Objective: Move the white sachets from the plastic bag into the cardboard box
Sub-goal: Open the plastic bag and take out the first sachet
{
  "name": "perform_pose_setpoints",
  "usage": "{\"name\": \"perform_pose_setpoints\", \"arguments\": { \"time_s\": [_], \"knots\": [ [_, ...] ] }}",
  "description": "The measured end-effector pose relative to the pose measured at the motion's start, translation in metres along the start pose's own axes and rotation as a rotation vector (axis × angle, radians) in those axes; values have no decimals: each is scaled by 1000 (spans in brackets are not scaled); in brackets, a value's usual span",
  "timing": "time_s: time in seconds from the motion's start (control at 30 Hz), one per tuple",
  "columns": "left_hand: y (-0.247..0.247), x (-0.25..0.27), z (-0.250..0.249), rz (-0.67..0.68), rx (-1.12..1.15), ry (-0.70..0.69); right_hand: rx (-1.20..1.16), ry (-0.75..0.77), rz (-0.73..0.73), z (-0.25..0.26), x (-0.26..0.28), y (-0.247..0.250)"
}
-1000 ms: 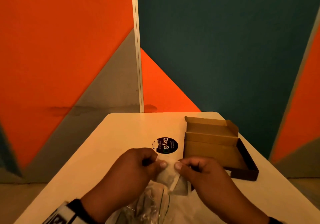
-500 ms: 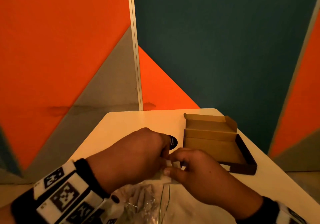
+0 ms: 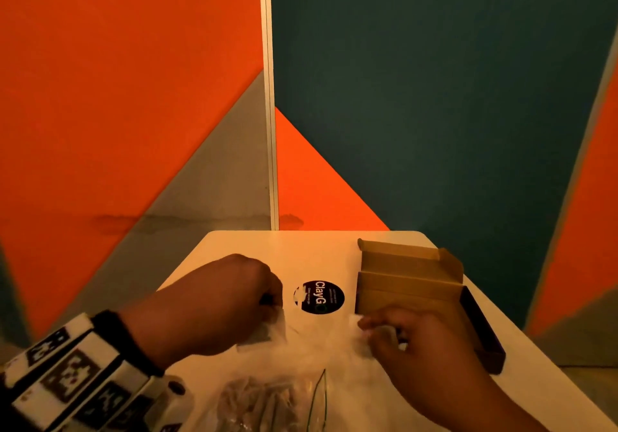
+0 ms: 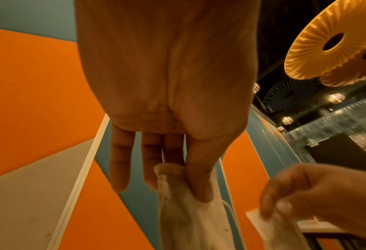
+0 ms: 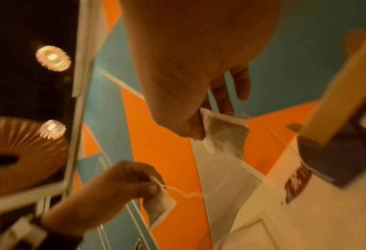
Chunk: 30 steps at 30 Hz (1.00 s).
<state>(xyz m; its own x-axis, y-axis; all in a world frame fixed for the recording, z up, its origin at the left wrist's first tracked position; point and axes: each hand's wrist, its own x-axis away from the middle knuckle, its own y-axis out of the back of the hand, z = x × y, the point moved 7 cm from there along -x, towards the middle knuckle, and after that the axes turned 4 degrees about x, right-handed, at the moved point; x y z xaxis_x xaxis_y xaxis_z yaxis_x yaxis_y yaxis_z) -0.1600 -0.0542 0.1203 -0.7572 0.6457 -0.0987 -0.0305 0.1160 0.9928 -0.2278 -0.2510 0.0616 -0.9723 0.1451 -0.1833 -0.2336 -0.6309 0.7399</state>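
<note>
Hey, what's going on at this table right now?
A person is unpacking small white sachets. The left hand pinches one sachet and the right hand pinches another sachet, the two held apart above the table. The plastic bag, with more sachets inside, lies near the table's front edge. The cardboard box stands open beside the right hand; no sachets are visible in it.
</note>
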Motion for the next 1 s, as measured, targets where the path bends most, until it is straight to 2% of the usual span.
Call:
{"name": "perform_pose_setpoints", "arguments": {
  "time_s": [0.1, 0.23, 0.37, 0.53, 0.63, 0.73, 0.8, 1.0],
  "knots": [
    [-11, -3, -14, 46, -93, -54, 253, 193, 2, 22, 4, -6],
    [-24, -8, -37, 71, -121, -112, 239, 303, 71, 46, 2, -30],
    [-21, -7, -26, 56, -67, -78, 160, 215, 72, 32, -2, -26],
    [-6, 2, 2, -16, 79, -7, 295, 177, 92, 17, -2, -15],
    [-11, 4, 23, -33, 363, 43, 214, 102, 55, 10, -5, -6],
    [-27, 6, 24, -48, 923, 39, 87, 61, 71, 7, -4, -9],
    [-36, 7, 17, -107, 1200, 19, 38, 68, 80, 8, -3, -14],
    [-58, -1, -2, -183, 1768, -13, -23, 72, 108, 12, 0, -23]
  ]
}}
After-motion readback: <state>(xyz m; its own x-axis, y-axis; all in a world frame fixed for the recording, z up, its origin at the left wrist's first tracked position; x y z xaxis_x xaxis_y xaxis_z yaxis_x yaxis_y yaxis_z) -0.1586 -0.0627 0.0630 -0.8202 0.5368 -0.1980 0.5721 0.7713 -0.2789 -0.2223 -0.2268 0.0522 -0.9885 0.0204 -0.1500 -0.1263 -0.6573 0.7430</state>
